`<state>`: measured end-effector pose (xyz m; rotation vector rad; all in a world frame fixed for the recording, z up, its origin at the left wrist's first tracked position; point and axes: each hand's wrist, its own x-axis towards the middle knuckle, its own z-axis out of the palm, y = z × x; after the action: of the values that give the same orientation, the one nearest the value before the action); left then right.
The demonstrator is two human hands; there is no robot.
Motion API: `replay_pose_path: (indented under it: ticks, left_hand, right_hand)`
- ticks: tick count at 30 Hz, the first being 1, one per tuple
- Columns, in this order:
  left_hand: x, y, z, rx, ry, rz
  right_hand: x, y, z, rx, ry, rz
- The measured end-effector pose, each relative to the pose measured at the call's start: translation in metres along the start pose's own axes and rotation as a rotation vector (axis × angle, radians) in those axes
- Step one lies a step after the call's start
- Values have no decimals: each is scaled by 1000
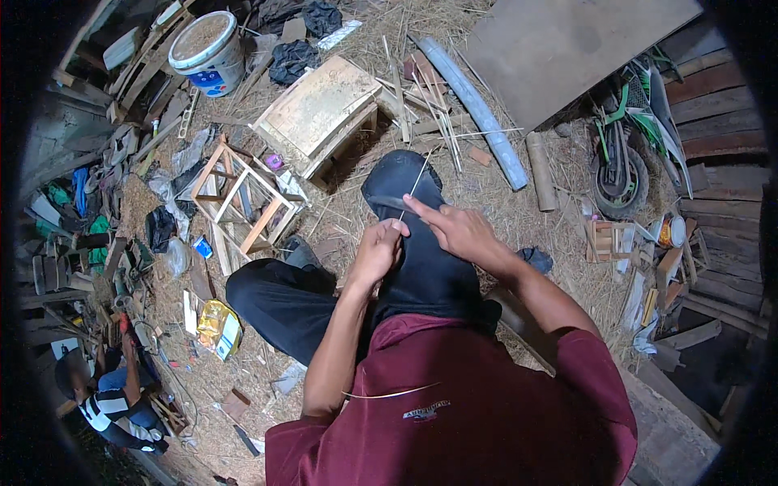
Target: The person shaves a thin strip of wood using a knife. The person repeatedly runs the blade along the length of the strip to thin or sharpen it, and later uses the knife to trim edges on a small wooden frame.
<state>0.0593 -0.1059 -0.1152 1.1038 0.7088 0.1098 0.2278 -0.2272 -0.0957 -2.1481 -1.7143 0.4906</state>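
The left grip (378, 251) pinches a thin, pale wooden strip (421, 173) above the black-trousered knee (391, 172). The right grip (465, 235) holds a flat, grey, blade-like tool (386, 201) crosswise at the strip. Straw-littered floor (571, 316) surrounds.

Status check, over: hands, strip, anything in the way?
Left hand pinching thin strip. Right hand at the strip, index finger extended. Strip slants over the dark-clad knee. Nothing visibly blocking either hand.

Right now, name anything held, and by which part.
The left hand pinches a thin strip near its lower visible end; whether the right hand holds anything is unclear.
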Motion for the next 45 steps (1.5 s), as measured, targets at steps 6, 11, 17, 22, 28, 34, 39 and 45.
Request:
replay_pose_path:
  ticks: [6, 11, 17, 22, 28, 34, 39, 45]
  left_hand:
    - [-30, -5, -7, -70, 28, -56]
    - [-75, -31, -36, -53, -4, -121]
    - [-52, -2, -22, 55, 73, -1]
    - [16, 23, 14, 605, 273, 285]
    - [3, 23, 19, 701, 257, 282]
    - [-46, -2, -5, 646, 227, 169]
    - [-81, -7, -30, 688, 279, 246]
    - [-43, 23, -4, 638, 293, 278]
  right_hand:
    - [7, 0, -4, -35, -54, 63]
    - [8, 11, -6, -8, 23, 108]
    - [9, 8, -11, 251, 238, 33]
    - [9, 2, -16, 68, 23, -31]
    - [7, 6, -4, 77, 29, 69]
    - [11, 5, -8, 87, 38, 125]
    - [10, 12, -3, 75, 54, 185]
    - [9, 1, -12, 302, 282, 52]
